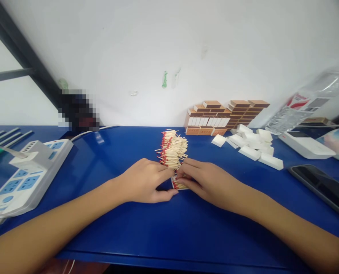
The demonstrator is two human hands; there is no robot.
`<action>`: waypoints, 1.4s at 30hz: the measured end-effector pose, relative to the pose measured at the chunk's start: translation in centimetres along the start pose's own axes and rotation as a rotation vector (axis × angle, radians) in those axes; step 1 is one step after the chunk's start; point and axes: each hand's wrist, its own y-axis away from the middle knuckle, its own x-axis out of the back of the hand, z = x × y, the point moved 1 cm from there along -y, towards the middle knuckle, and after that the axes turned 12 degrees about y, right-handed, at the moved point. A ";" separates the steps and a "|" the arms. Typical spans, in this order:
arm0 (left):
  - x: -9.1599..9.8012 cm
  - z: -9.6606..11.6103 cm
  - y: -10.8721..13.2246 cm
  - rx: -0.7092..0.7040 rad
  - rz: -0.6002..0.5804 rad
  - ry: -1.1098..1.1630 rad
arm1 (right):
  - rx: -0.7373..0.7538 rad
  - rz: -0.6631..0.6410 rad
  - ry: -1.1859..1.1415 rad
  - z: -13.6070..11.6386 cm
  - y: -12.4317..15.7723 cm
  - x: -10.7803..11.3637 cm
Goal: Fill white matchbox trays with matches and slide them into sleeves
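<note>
A small white matchbox tray with red-tipped matches lying in it sits between my two hands on the blue table. My left hand grips the tray's left side, thumb at the near corner and fingers at the far end. From the right, my right hand has its fingers bent together over the matches in the tray; the fingertips partly hide them. Just beyond my fingers lies a heap of loose matches, their red heads mostly to the left.
Brown matchboxes are stacked against the wall, with white tray pieces piled before them. On the right are a plastic bottle, a white device and a phone. A power strip with cables lies left.
</note>
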 end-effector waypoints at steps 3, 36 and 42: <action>0.0 0.0 0.0 -0.006 -0.002 0.006 | 0.012 -0.007 -0.006 0.0 0.0 -0.1; 0.2 0.1 0.1 0.025 -0.025 0.002 | -0.100 -0.038 0.098 0.7 0.5 1.3; 0.2 0.1 0.0 0.004 0.010 0.011 | -0.046 0.017 -0.008 0.1 0.3 1.0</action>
